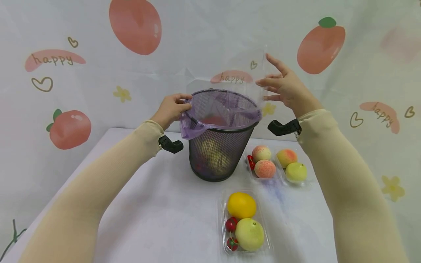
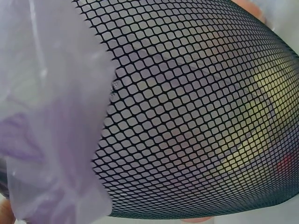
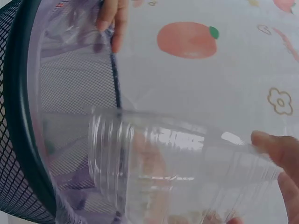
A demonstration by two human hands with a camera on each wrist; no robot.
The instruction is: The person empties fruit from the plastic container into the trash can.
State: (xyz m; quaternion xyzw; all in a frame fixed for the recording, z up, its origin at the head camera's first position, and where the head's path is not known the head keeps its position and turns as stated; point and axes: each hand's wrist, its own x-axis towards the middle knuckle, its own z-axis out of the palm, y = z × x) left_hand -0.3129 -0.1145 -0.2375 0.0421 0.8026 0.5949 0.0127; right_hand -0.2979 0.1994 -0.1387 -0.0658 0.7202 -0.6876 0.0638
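Tabletop set-up, pale table (image 1: pixel 158 223) before a creased fruit-print backdrop (image 1: pixel 197 33), kind of room unclear

Cream sleeves (image 1: pixel 75 190) end in gathered cuffs (image 1: pixel 315 117) beside curved black wrist mounts (image 1: pixel 171 145).

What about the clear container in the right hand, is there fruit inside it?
No, the clear container in the right hand is see-through, and no fruit lies within its walls.
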